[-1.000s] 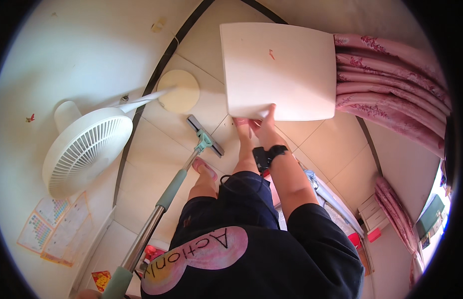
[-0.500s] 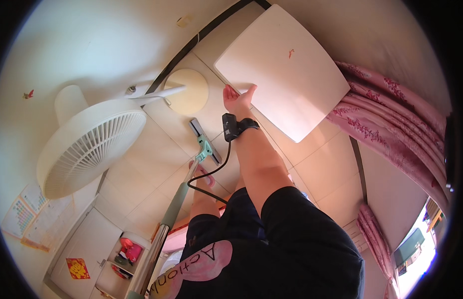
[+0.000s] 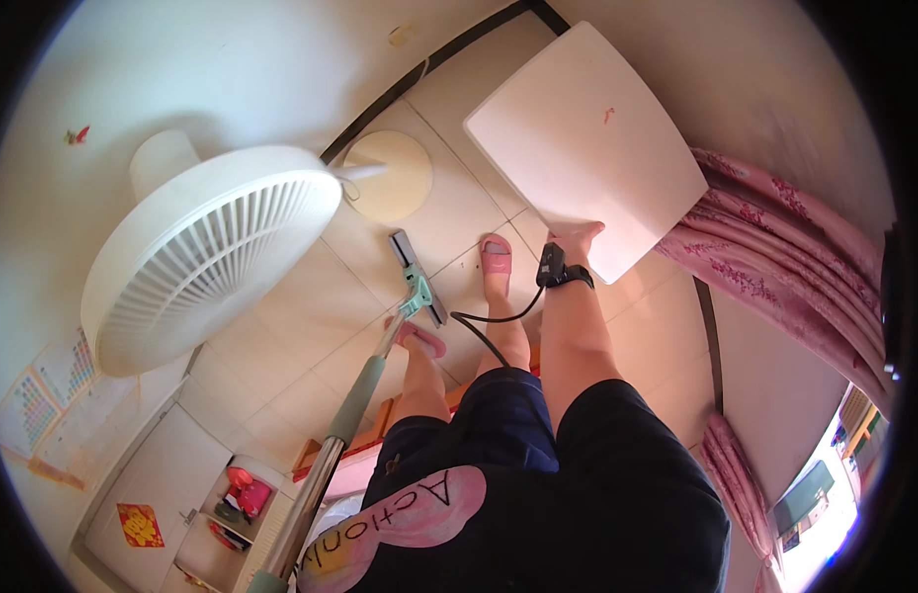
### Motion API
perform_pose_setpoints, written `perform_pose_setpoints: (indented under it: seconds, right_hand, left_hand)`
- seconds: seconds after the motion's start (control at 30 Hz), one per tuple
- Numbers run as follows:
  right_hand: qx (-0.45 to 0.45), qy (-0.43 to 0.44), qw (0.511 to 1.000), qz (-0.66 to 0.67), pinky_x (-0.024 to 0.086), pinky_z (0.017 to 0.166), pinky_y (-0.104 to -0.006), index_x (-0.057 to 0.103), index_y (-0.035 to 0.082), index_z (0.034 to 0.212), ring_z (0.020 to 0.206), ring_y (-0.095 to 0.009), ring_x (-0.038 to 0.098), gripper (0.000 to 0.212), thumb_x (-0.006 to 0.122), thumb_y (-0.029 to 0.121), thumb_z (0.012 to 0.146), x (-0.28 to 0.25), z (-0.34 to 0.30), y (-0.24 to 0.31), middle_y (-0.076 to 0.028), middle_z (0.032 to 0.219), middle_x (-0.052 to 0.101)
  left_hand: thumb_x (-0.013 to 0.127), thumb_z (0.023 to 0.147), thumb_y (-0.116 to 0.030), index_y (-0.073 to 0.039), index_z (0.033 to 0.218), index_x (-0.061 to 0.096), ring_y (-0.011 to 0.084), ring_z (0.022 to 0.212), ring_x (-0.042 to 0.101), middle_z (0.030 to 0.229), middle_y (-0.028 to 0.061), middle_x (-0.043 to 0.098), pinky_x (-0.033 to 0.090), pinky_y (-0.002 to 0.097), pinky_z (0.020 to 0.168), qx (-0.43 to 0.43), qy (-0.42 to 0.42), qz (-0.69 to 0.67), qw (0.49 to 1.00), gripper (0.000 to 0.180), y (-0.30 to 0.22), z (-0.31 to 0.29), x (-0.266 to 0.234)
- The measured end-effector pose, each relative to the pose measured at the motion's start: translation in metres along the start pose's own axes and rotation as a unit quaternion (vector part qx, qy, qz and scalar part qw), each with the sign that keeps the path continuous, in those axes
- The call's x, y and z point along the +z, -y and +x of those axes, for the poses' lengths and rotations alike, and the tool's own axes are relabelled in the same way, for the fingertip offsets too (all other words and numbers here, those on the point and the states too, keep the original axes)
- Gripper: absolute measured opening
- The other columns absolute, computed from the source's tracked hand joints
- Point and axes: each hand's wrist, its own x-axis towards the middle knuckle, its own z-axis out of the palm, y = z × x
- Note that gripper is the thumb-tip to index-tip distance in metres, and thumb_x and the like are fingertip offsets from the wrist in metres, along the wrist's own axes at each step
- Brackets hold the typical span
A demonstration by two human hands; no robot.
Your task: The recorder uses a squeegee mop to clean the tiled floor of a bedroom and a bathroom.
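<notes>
My right hand (image 3: 576, 239) is at the near left edge of a white, square-topped table (image 3: 597, 138). Its thumb stands out over the tabletop, apart from the rest of the hand. A black device on a strap around the wrist partly covers the other fingers; whether they touch the table, I cannot tell. My left hand is out of view. A flat-headed floor cleaning tool (image 3: 353, 400) slants up from the floor, its silver pole with a grey-green grip passing the left of my body. Its long head (image 3: 417, 282) lies on the tiles beside my feet.
A white standing fan (image 3: 217, 262) rises close on the left, its round cream base (image 3: 390, 176) on the floor. Pink curtains (image 3: 785, 267) hang at the right. A door (image 3: 158, 474) and open shelves (image 3: 237, 504) are at lower left. A black cable (image 3: 484, 318) runs from my wrist.
My right hand has moved right along the table edge toward its near corner. The view has shifted, and both pink slippers now show. The cleaning tool's head stays by my feet.
</notes>
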Motion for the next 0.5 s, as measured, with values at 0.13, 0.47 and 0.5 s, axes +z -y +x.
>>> perform_pose_setpoints:
  seconds: [0.13,0.47,0.5]
  right_hand:
    - [0.044,-0.057,0.997,0.025,0.046,0.087,-0.0418,0.040,0.017,0.123,0.108,-0.027,0.047,0.067,0.042,0.068,0.079,0.015,-0.039,-0.003,-0.006,0.123,0.046]
    - [0.059,-0.033,0.997,0.032,0.045,0.087,-0.0419,0.043,0.008,0.117,0.104,-0.026,0.047,0.060,0.048,0.058,0.083,-0.020,-0.097,-0.033,-0.008,0.117,0.049]
    - [0.061,-0.027,0.997,0.039,0.045,0.087,-0.0419,0.043,0.008,0.117,0.104,-0.026,0.047,0.060,0.048,0.057,0.083,-0.023,-0.100,-0.035,-0.008,0.117,0.049]
  left_hand:
    - [0.049,0.077,-0.009,-0.013,0.057,0.049,0.0096,0.041,0.048,0.049,-0.0013,0.049,0.043,0.0235,0.045,0.001,-0.064,0.045,0.997,0.020,0.000,-0.012,-0.006]
    - [0.048,0.080,-0.013,-0.012,0.059,0.050,0.0093,0.044,0.048,0.052,-0.0010,0.049,0.041,0.0224,0.047,0.086,-0.041,0.012,0.995,0.022,-0.002,-0.026,-0.038]
    - [0.049,0.081,-0.013,-0.012,0.059,0.051,0.0097,0.044,0.048,0.052,-0.0014,0.048,0.041,0.0225,0.048,0.087,-0.048,0.017,0.995,0.022,-0.002,-0.028,-0.039]
